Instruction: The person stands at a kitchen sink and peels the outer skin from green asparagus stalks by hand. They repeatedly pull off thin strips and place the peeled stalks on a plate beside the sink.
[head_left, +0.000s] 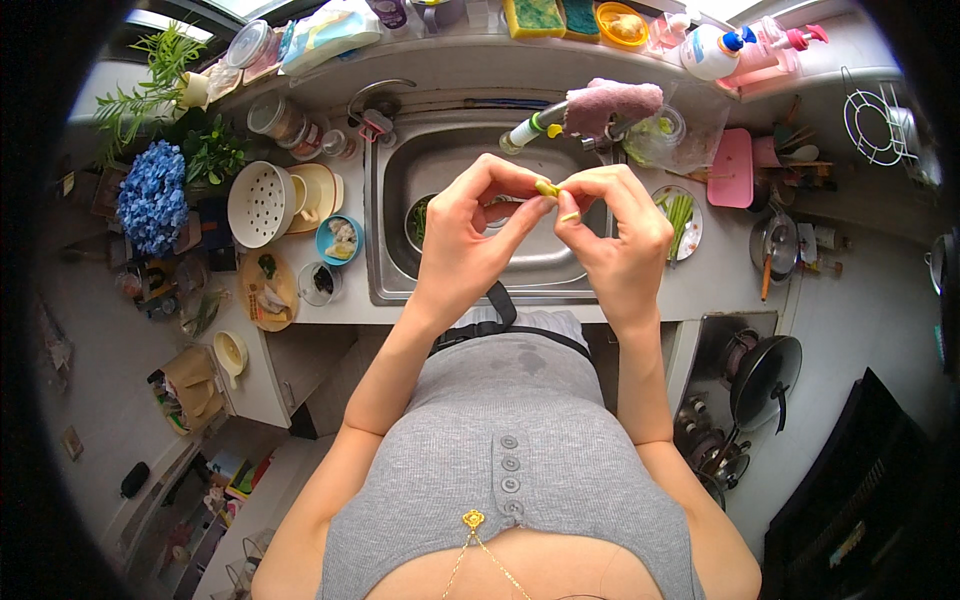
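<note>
Over the stainless steel sink (551, 277), my left hand (480, 217) and my right hand (619, 225) meet at their fingertips. Between them they pinch a short piece of green vegetable (547, 187), its kind too small to tell. A small pale yellow bit (571, 217) lies against my right thumb. Below my left hand, a round container with green pieces (420, 218) stands in the sink, partly hidden by that hand. Right of the sink, beside my right hand, long green stalks (679, 217) lie on a white patterned plate (694, 238).
Above the sink hangs a faucet (525, 133) with a pink cloth (615, 107) over it. Left of the sink stand a white colander (259, 204), a blue bowl (352, 255) and a glass cup (309, 283). A pink board (730, 169) and a wok (765, 379) are on the right.
</note>
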